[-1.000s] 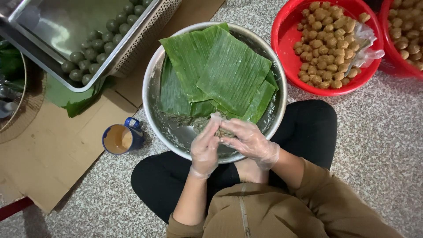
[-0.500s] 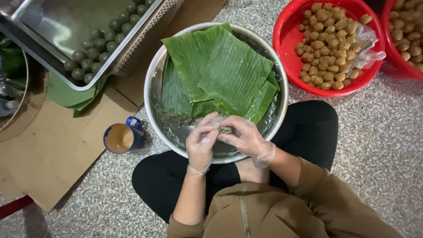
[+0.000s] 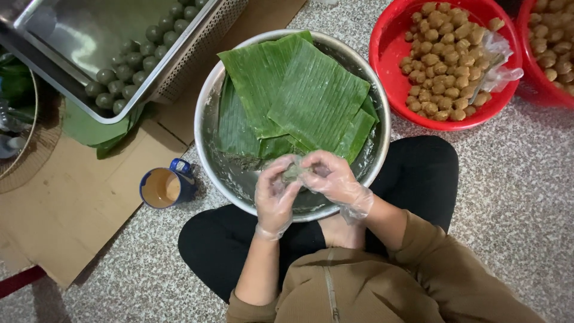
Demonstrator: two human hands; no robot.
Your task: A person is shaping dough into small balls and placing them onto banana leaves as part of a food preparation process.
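Both gloved hands meet over the near rim of the steel bowl [image 3: 206, 119], the left hand [image 3: 275, 197] and right hand [image 3: 335, 179] closed together around a small greenish lump of dough [image 3: 293, 172] — pressed between the fingers, not yet a finished ball. Cut banana leaves [image 3: 299, 98] lie stacked in the bowl. Far left, a metal tray [image 3: 78, 36] already holds rows of dark green balls [image 3: 122, 72]; far right, a red basin [image 3: 388, 78] is full of brown filling balls [image 3: 445, 60], so plenty seems left. Compared with a second ago, the hands have drawn closer — the lump is more enclosed.
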